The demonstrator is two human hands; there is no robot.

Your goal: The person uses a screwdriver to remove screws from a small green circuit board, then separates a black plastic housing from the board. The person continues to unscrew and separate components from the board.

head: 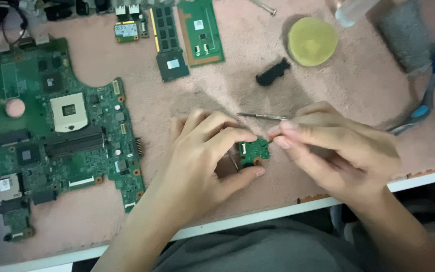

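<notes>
Both hands work near the tabletop's [278, 214] front edge. Left hand [202, 161] pinches a small green circuit board [252, 152] by its edges; right hand [336, 151] fingers close narrowly at its right corner. Judged light, rigid, fragile: hold edges only. Motherboard [61, 136] lies left.

Your mat [358, 85] is pink cloth, fuzzy and matt. The small board [252, 152] and big motherboard [61, 131] are green laminate, slight sheen, with metal contacts. The tweezers [263, 116] are bare shiny metal. The black clip [273, 72] is matt plastic.
</notes>
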